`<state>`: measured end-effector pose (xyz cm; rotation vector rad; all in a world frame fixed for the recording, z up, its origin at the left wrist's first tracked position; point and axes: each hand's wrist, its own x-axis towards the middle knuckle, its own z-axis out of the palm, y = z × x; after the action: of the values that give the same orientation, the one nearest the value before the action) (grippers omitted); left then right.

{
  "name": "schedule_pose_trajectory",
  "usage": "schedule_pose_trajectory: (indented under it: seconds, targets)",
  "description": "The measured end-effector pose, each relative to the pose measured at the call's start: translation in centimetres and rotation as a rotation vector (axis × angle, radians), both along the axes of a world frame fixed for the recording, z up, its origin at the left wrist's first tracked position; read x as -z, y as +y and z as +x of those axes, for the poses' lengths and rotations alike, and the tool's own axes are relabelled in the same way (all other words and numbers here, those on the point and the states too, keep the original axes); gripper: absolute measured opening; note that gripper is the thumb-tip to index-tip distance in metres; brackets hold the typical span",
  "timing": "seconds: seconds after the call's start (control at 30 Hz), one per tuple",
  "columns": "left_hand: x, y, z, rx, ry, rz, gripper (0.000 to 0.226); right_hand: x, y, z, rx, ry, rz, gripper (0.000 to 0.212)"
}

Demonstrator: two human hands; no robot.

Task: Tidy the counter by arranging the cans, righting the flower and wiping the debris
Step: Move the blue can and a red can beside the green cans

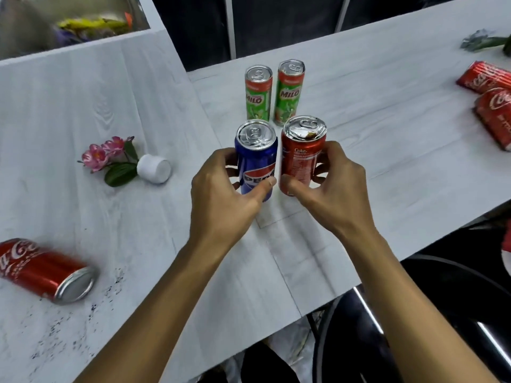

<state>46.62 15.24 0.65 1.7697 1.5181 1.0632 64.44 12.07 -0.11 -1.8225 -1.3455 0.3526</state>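
Note:
My left hand (221, 189) grips an upright blue Pepsi can (255, 156). Beside it, my right hand (331, 186) grips an upright red Coke can (301, 153). The two cans stand side by side, nearly touching, on the white counter (387, 111). Just behind them stand two green Milo cans (258, 92) (289, 92), upright. A pink flower in a white pot (124, 161) lies tipped over at the left. A red Coca-Cola can (47, 269) lies on its side at the near left, with dark debris specks (105, 294) scattered beside it.
Two more red Coca-Cola cans (492, 100) lie on their sides at the far right edge. A green and grey object (484, 42) sits at the back right. A bin with yellow items (91, 23) is at the back left. A dark chair (428, 313) is below the counter edge.

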Motion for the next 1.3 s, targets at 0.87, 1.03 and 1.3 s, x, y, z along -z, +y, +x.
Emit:
schedule_pose_trajectory:
  seconds: [0.87,1.03,1.3]
  targets:
    - [2.7,10.4,6.9,-0.074,0.008,0.018,0.07,3.1,11.5,6.2,0.012,0.041,0.027,0.063]
    - [3.0,10.8,6.9,-0.061,0.008,0.018,0.071,3.2,11.4,6.3,0.0,-0.002,0.002,0.063]
    - [3.9,10.0,5.8,-0.05,0.06,-0.018,0.085,2.9,9.5,6.0,0.046,-0.134,-0.181,0.083]
